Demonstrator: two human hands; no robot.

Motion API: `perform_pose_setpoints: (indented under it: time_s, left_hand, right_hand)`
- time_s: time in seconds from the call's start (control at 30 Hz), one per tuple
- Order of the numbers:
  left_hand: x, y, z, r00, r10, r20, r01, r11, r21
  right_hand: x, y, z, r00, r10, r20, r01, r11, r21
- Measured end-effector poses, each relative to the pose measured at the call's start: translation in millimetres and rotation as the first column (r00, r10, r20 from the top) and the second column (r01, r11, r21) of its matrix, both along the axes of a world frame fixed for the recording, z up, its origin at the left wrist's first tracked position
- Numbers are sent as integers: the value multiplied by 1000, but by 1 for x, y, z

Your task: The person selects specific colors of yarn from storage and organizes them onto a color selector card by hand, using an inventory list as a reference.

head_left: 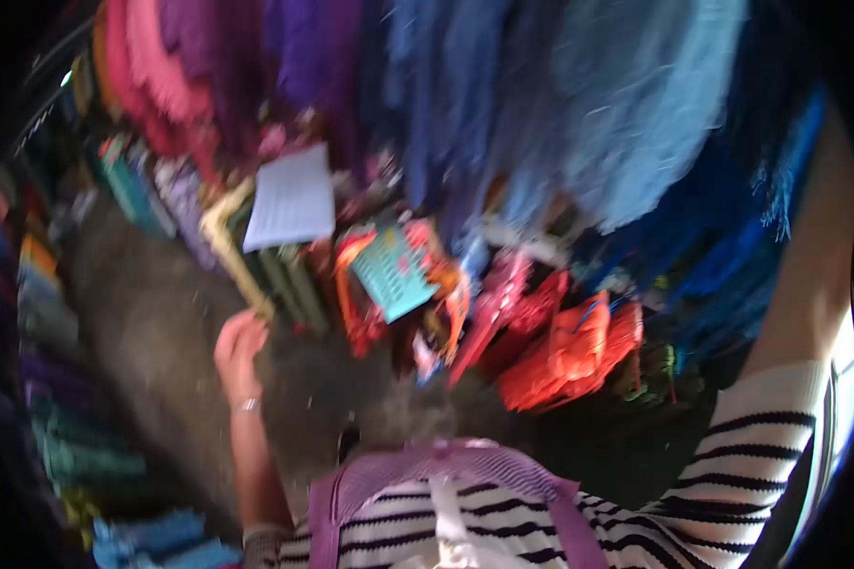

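Note:
My left hand is low on the left, with a band at its wrist. Its fingers are curled together beside the lower end of a pale yellow strip; blur hides whether they hold anything. My right arm reaches up along the right edge, and its hand lies outside the frame. Ahead hang blue yarn or fringed cloth, purple cloth and pink cloth. Below them are a white sheet with print, a turquoise basket-like item and bright red-orange bundles.
Green folded items stand beneath the white sheet. Grey floor shows at the left. More coloured stacks line the left edge, with blue bundles at the bottom left. A bright gap shows at the far right.

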State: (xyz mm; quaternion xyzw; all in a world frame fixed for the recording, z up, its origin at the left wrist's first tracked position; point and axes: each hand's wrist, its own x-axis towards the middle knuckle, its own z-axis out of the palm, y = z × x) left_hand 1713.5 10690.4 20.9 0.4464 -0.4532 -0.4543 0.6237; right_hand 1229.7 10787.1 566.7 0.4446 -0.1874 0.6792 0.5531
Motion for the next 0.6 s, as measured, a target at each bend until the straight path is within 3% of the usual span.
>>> perform_pose_setpoints:
  time_s: [0.07, 0.13, 0.2, 0.27, 0.3, 0.33, 0.4, 0.43, 0.5, 0.57, 0.6]
  left_hand:
    - [-21, 11, 18, 997, -58, 48, 59, 998, -29]
    - [-42, 23, 36, 980, -183, 78, 190, 977, -98]
    - [-60, 34, 57, 939, -335, 73, 342, 931, -125]
    - [-78, 39, 69, 839, -544, 11, 534, 819, -210]
    - [-83, 36, 69, 768, -635, 91, 634, 730, -256]
    - [-90, 37, 68, 684, -728, 46, 702, 640, -313]
    - [-96, 39, 74, 580, -812, 63, 773, 525, -356]
    - [-99, 40, 70, 532, -846, -34, 773, 502, -388]
    - [-93, 27, 49, 454, -862, -225, 860, 490, -143]
    - [-74, 16, 42, 559, -760, -332, 816, 575, 59]
    - [-72, 9, 36, 627, -704, -332, 743, 669, -14]
  right_hand:
    - [36, -4, -55, 981, 183, -61, -171, 972, 162]
    - [64, -1, -118, 893, 448, -40, -400, 831, 386]
    - [86, 2, -189, 707, 691, 149, -628, 518, 581]
    - [106, 1, -262, 459, 763, 455, -780, 101, 617]
    - [121, 0, -305, 323, 697, 640, -828, -119, 548]
    - [136, -2, -347, 183, 570, 801, -850, -318, 420]
    - [169, -12, -427, -77, 175, 982, -804, -594, 43]
    - [184, -18, -461, -196, -32, 980, -730, -662, -168]
    - [212, -34, -505, -350, -326, 878, -569, -671, -476]
    - [236, -44, -506, -319, -360, 877, -514, -712, -479]
    - [245, -49, -509, -337, -350, 874, -505, -717, -481]
